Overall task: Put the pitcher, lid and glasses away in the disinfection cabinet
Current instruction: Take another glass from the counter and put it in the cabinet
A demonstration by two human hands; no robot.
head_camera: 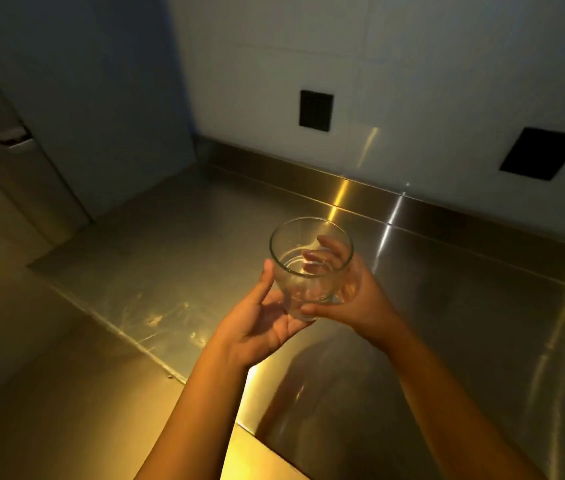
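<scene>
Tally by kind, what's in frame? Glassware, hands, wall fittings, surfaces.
Glass: 1, held between both hands
Hands: 2, left hand and right hand
Black wall plates: 2, near plate and far plate
Counter: 1
Pitcher: 0
Lid: 0
Total: 6
</scene>
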